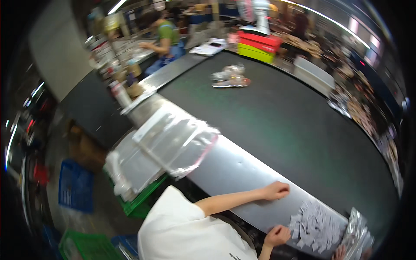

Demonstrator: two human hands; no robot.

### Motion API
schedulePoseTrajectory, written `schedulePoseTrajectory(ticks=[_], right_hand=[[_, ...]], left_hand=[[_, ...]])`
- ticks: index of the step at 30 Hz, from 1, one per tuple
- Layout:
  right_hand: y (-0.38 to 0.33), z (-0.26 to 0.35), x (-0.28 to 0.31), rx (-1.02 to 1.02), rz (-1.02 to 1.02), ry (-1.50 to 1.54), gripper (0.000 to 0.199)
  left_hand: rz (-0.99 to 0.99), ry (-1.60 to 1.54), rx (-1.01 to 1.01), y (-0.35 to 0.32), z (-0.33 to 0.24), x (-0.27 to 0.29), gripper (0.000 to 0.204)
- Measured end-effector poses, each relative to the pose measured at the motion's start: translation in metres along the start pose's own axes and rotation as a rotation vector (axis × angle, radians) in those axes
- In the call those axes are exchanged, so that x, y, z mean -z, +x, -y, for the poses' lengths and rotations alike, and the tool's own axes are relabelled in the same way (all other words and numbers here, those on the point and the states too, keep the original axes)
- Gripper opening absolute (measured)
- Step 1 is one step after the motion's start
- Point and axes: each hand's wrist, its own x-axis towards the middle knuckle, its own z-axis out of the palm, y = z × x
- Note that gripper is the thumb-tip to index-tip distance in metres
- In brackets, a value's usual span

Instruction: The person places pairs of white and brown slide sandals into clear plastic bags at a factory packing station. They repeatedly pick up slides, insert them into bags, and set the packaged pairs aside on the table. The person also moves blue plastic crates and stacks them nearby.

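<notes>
L hand [275,190] is curled into a loose fist, knuckles resting on the steel edge strip [234,171] of the conveyor; holds nothing that shows. R hand [277,236] sits lower, at the strip's near edge, fingers bent in, just beside a heap of small white paper slips [315,225]; can't tell if it pinches one. Slips lie spread on the strip, touching a crinkled clear plastic bag [357,236] at far right. Both forearms come out of a white short-sleeved shirt [182,229].

Further left on the strip: a flat clear plastic bag w/ red edge [175,141], part hanging over the side. Beyond the strip, the dark conveyor belt [294,125], with a bagged bundle [229,77] well apart, up the belt. Past that, red and yellow-green crates [258,45]. A co-worker in a green top [167,34] stands top left. On the floor at left, a blue crate [76,186] and a green crate [143,201].
</notes>
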Motion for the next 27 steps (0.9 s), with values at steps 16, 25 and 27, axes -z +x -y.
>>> schedulePoseTrajectory(ticks=[16, 25, 27], right_hand=[[0.017, -0.004, 0.019, -0.069, -0.085, -0.017, 0.016], [0.016, 0.001, 0.019, -0.073, -0.064, -0.047, 0.015], [0.017, 0.001, 0.019, -0.075, -0.066, -0.043, 0.015]], left_hand=[[0.064, -0.080, 0.198, 0.008, -0.003, -0.009, 0.007], [0.064, -0.102, 0.172, 0.008, -0.003, -0.005, 0.007], [0.063, -0.097, 0.172, 0.007, -0.001, -0.003, 0.007]])
